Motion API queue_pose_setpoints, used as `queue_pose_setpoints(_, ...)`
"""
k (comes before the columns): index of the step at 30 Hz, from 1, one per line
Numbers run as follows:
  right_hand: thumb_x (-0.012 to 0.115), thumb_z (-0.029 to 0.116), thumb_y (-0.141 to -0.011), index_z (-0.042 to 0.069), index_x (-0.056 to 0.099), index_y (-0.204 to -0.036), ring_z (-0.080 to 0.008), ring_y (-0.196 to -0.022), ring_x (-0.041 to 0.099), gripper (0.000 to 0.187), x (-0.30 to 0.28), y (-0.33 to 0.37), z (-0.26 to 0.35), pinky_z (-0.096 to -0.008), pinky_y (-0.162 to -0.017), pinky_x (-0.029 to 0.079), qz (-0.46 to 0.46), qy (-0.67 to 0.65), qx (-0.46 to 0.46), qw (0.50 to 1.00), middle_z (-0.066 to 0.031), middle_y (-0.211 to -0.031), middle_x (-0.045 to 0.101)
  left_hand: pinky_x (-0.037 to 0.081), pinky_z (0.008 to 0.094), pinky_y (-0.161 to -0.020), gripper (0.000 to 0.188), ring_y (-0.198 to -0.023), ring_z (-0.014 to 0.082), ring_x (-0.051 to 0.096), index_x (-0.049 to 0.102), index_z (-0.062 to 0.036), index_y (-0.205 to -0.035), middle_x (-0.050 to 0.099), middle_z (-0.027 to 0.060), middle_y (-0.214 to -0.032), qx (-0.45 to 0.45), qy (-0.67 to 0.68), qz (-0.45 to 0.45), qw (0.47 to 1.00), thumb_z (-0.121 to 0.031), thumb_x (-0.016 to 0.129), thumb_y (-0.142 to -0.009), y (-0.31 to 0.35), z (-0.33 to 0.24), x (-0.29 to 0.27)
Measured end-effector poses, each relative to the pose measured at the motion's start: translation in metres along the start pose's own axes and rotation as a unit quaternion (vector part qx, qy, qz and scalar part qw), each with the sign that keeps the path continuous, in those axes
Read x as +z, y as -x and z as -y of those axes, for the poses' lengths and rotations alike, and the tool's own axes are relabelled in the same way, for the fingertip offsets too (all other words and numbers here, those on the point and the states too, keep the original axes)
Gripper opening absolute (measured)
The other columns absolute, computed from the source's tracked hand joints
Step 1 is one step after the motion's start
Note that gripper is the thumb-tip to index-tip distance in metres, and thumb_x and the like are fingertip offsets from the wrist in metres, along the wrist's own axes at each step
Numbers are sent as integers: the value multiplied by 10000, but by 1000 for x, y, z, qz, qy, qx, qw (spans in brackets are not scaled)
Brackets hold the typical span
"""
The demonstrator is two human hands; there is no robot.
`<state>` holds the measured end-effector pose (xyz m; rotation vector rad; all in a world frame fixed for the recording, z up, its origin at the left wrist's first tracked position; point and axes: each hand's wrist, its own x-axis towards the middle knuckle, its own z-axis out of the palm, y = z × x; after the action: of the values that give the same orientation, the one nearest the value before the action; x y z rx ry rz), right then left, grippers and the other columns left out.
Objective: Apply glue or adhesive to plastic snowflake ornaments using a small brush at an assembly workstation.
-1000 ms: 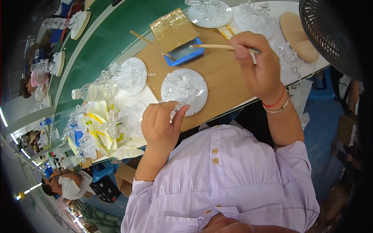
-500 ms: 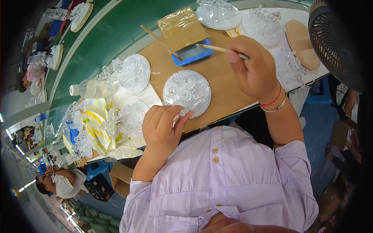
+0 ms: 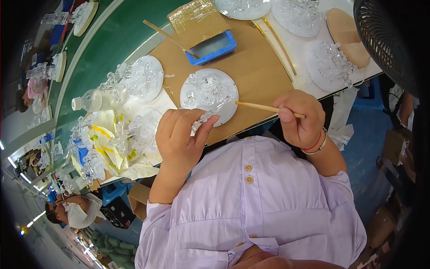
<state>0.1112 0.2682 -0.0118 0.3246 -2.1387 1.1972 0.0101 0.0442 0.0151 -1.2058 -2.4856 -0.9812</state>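
Note:
My left hand (image 3: 175, 134) pinches a small clear plastic piece (image 3: 207, 117) between thumb and fingers, over the near edge of a round white disc (image 3: 228, 117). Clear faceted plastic parts (image 3: 208, 92) cluster on that disc. To its right, my right hand (image 3: 302, 117) grips a thin wooden stick (image 3: 262, 107), held roughly level. The stick's tip points left, close to the disc's right rim and the far end of the clear piece; whether it touches either I cannot tell.
Behind the disc stands a blue tray (image 3: 215, 50) with a stick resting in it and a taped cardboard piece (image 3: 199, 24). Brushes (image 3: 280, 45) lie right of the cardboard sheet (image 3: 264, 62). A bottle (image 3: 87, 102) and discs with clear parts stand left; a fan (image 3: 389, 49) stands far right.
My right hand has come down from beside the blue tray toward me, bringing the stick's tip to the disc's right side. My left hand still holds the clear piece.

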Motion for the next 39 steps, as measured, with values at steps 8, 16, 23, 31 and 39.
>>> queue_pose_setpoints(8,570,-1,-874,17,501,-950,-236,-552,564,104,19,4,-9,-317,-510,448,5,16,-36,999,-113,-754,622,428,310,-537,268,-621,216,559,622,-61,-827,620,62,-713,-17,0,-1,1000,-84,831,-660,2,-3,0)
queue_pose_setpoints(16,573,-3,-875,9,501,-931,-250,-570,582,92,25,1,-9,-319,-527,458,8,17,-21,1000,-111,-730,613,431,302,-539,267,-623,206,554,627,-61,-829,621,58,-721,-20,4,-2,1000,-94,832,-662,2,-1,0)
queue_pose_setpoints(23,557,-8,-886,-2,501,-880,-241,-582,590,57,10,-6,-5,-302,-532,465,-10,79,16,997,-122,-710,601,439,257,-523,257,-599,158,535,636,-49,-828,612,52,-734,-5,8,-1,1000,-92,836,-674,3,2,0)
queue_pose_setpoints(31,550,-1,-890,0,493,-904,-250,-575,584,58,15,-9,-13,-307,-523,460,-11,66,-30,997,-125,-711,598,432,302,-554,263,-634,203,552,629,-61,-836,623,59,-734,-22,14,1,1000,-87,828,-667,4,0,0)
queue_pose_setpoints(39,557,-2,-888,-11,508,-918,-260,-613,592,59,11,-14,-19,-311,-555,475,-19,65,-26,997,-142,-758,608,435,311,-579,263,-651,212,558,627,-59,-833,634,58,-754,-29,9,15,999,-91,828,-667,3,-2,-2)
